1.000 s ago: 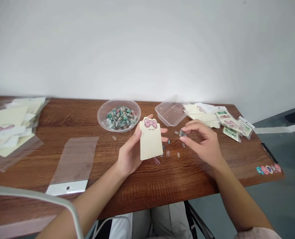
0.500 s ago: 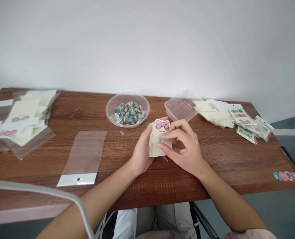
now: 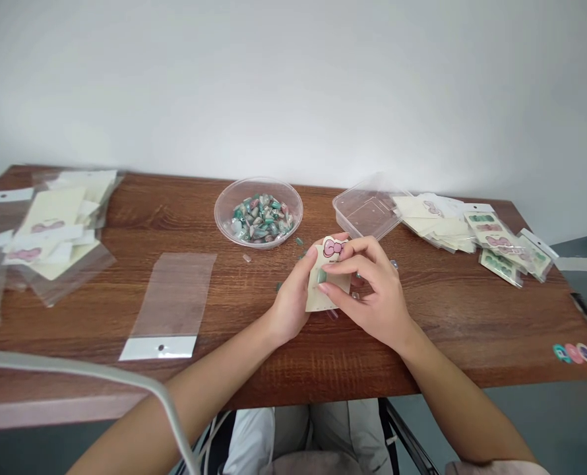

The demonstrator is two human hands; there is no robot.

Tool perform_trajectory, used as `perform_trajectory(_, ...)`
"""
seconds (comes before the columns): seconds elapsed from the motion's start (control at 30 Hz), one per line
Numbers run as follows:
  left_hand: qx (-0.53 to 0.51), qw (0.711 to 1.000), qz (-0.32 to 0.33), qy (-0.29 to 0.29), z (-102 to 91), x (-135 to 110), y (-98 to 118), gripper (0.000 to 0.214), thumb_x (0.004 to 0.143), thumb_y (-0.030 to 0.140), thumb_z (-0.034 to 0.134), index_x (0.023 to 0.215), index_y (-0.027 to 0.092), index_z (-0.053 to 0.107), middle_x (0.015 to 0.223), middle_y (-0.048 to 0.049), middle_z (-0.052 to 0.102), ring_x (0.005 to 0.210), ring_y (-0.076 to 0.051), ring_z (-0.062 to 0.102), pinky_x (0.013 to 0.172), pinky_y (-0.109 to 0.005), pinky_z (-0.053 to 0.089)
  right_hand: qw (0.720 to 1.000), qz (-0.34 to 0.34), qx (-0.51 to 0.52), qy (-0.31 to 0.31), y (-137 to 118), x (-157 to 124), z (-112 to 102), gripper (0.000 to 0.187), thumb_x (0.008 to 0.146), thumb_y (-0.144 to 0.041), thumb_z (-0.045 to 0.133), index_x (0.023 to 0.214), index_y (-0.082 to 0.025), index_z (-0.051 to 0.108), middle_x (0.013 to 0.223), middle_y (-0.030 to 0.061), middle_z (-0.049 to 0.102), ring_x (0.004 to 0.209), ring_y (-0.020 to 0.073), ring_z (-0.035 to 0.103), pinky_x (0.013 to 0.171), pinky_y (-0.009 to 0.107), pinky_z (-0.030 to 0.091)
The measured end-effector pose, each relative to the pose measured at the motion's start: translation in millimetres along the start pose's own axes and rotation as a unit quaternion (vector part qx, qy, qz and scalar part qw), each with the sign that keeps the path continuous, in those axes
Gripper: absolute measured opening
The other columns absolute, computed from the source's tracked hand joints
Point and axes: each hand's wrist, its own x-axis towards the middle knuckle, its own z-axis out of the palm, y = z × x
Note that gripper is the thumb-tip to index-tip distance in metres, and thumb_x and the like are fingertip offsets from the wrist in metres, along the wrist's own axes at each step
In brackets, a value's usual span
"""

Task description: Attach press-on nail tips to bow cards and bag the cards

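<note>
My left hand (image 3: 294, 297) grips a cream backing card (image 3: 318, 302) topped with a pink bow, its thumb along the card's left edge and the fingers behind. Between the thumb and fingertips of my right hand (image 3: 372, 284) is a green press-on nail (image 3: 322, 276), held at the face of the card. Whether the nail touches the card I cannot tell. Loose nails lie on the table around my hands, among them a clear pinkish one (image 3: 333, 314) under the card and a green one (image 3: 299, 241) behind it.
A round clear bowl (image 3: 219, 218) holds many green and pink nails. Right of it stands a rectangular clear tray (image 3: 345, 211), then cream cards (image 3: 444, 225) and packed nail sets (image 3: 501, 267). On the left lie bagged cards (image 3: 51, 211) and a flat clear bag (image 3: 177, 297). A pale cable (image 3: 100, 373) crosses the front left.
The whole view has shifted slightly, so things appear a little to the right. Both hands keep hold of the card and nail; the card is turned a little more sideways.
</note>
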Motion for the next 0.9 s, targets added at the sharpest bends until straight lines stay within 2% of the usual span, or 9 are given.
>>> perform_trajectory(0.37,0.007,1.000,0.006,-0.004,-3.4,-0.2,-0.9,0.047,0.095,0.052,0.061,0.126,0.018,0.070,0.132,-0.0099,0.071,0.137,-0.035,0.056,0.115,-0.047,0.043,1.000,0.015,0.017,-0.020,2.1,-0.2,1.8,0.016,0.089,-0.021,0.078,0.101,-0.031,0.070,0.105,0.0050,0.059,0.102,0.0257,0.064,0.079,0.045,0.058)
perform_trajectory(0.5,0.030,0.999,-0.015,0.003,-6.7,-1.6,-0.2,0.054,0.084,0.037,0.070,0.135,0.019,0.063,0.135,-0.0082,0.069,0.139,-0.036,0.053,0.117,-0.046,0.040,1.000,0.018,0.015,-0.019,2.4,0.6,2.4,0.013,0.090,-0.020,0.077,0.093,-0.028,0.067,0.103,0.0040,0.058,0.098,0.0236,0.064,0.077,0.042,0.055)
perform_trajectory(0.6,0.059,0.998,-0.032,0.017,-8.0,-2.6,1.0,0.065,0.079,0.032,0.071,0.142,0.021,0.058,0.136,-0.0074,0.068,0.140,-0.037,0.052,0.117,-0.047,0.039,1.000,0.019,0.007,-0.016,1.7,1.1,2.7,0.013,0.091,-0.019,0.075,0.089,-0.027,0.065,0.101,0.0033,0.058,0.096,0.0225,0.064,0.077,0.040,0.054)
perform_trajectory(0.8,0.063,0.997,-0.035,-0.008,-4.9,-4.2,6.2,0.072,0.074,0.021,0.066,0.145,0.023,0.058,0.146,-0.0054,0.064,0.145,-0.035,0.048,0.118,-0.044,0.038,1.000,0.010,0.000,-0.011,0.8,1.0,2.1,0.015,0.089,-0.015,0.075,0.098,-0.027,0.070,0.101,0.0025,0.056,0.096,0.0204,0.062,0.082,0.040,0.051)
perform_trajectory(0.9,0.082,0.996,-0.034,-0.001,-5.3,-4.2,6.0,0.069,0.074,0.020,0.066,0.143,0.024,0.062,0.150,-0.0039,0.063,0.148,-0.034,0.046,0.121,-0.043,0.035,1.000,0.009,0.000,-0.001,1.4,0.9,1.9,0.016,0.089,-0.016,0.076,0.099,-0.028,0.073,0.100,0.0027,0.053,0.096,0.0210,0.061,0.082,0.040,0.052)
